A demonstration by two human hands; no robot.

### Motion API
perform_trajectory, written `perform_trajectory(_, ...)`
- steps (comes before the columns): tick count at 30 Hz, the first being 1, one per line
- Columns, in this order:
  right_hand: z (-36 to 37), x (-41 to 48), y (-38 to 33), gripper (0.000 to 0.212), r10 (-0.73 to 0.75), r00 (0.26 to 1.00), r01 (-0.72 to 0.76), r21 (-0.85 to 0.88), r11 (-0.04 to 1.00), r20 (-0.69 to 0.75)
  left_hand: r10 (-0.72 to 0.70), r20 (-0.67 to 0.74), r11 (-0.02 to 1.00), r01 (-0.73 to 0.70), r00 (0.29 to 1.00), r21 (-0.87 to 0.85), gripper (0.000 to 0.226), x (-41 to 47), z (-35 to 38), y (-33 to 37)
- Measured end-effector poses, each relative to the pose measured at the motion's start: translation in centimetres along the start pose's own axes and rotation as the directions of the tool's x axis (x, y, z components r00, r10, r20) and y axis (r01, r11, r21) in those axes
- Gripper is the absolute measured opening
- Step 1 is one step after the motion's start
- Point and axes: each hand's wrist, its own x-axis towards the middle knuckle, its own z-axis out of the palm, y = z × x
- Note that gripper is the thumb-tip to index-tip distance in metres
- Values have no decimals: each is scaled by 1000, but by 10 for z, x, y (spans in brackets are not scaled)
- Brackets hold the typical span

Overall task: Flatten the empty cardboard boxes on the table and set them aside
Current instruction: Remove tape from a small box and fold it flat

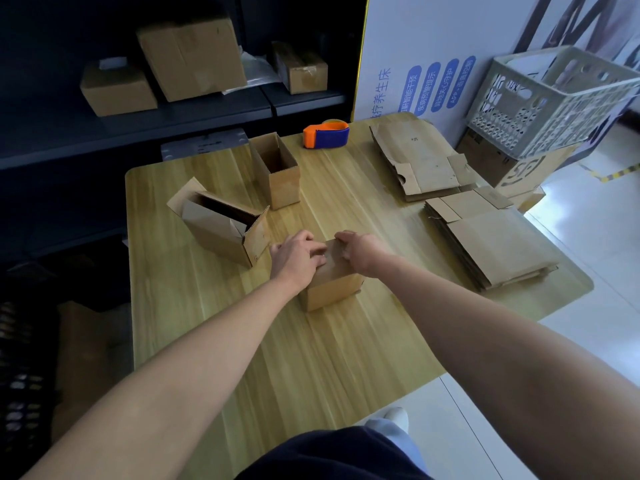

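A small closed cardboard box (332, 289) stands upright in the middle of the wooden table (311, 358). My left hand (296, 252) grips its top at the left and my right hand (356, 249) grips the top at the right, fingers curled over the upper face. Behind to the left, an open box (221, 230) lies tilted with its flaps out. A taller open box (275, 169) stands upright further back. Two stacks of flattened boxes lie on the right: a near stack (491, 240) and a far stack (419, 157).
An orange and blue tape dispenser (325, 133) sits at the table's back edge. A white plastic crate (550, 98) rests on a printed box beyond the right corner. Dark shelves (138, 123) behind the table hold several closed boxes.
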Motion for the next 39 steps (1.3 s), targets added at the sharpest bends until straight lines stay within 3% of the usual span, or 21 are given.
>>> perform_trajectory(8,-1,-3,-1,46,-15,1000,15,-16,1000,1,44,92,994,-52,995,94,20,7,-5,6)
perform_trajectory(10,-1,-3,-1,47,-18,1000,18,-23,1000,-1,43,138,998,-48,990,36,36,5,-9,2)
perform_trajectory(13,-5,-2,-4,50,-11,1000,11,-49,999,-2,15,302,999,-28,953,41,83,-3,-12,-6)
perform_trajectory(15,-8,-3,-6,50,-49,999,49,-53,997,-4,17,310,996,-44,951,78,85,-5,-11,-10)
perform_trajectory(16,-9,-5,-5,50,-61,998,61,-3,998,-26,0,297,999,-14,955,46,81,-3,-12,-12)
perform_trajectory(18,-14,-9,-2,56,20,996,2,255,967,-86,-117,292,979,160,949,-130,69,3,-20,-13)
perform_trajectory(20,-20,-13,3,63,162,985,-110,515,850,-58,-260,377,845,399,889,-357,52,9,-31,-15)
perform_trajectory(22,-27,-18,9,59,192,981,-169,553,816,17,-325,512,693,569,795,-443,41,11,-37,-16)
perform_trajectory(24,-32,-19,13,42,191,980,-190,561,806,57,-365,585,613,660,725,-435,41,10,-40,-16)
perform_trajectory(27,-34,-13,15,28,257,961,-265,614,743,104,-403,594,567,699,697,-436,45,6,-34,-16)
perform_trajectory(28,-34,-11,14,26,285,952,-290,635,716,113,-410,565,597,679,716,-427,49,5,-32,-15)
perform_trajectory(30,-33,-7,12,32,324,934,-342,649,680,152,-394,431,761,551,812,-342,60,3,-28,-14)
perform_trajectory(33,-29,-6,1,32,365,903,-429,492,758,225,-162,240,924,232,957,-303,59,-6,-35,-2)
perform_trajectory(36,-25,-8,-9,25,441,855,-518,384,765,274,83,393,952,44,916,-302,57,-18,-37,7)
perform_trajectory(38,-25,-7,-14,27,436,855,-509,293,809,282,116,437,979,-27,892,-204,61,-22,-32,3)
perform_trajectory(39,-21,-6,-12,28,411,887,-459,311,832,210,99,429,982,-18,898,-189,60,-21,-30,0)
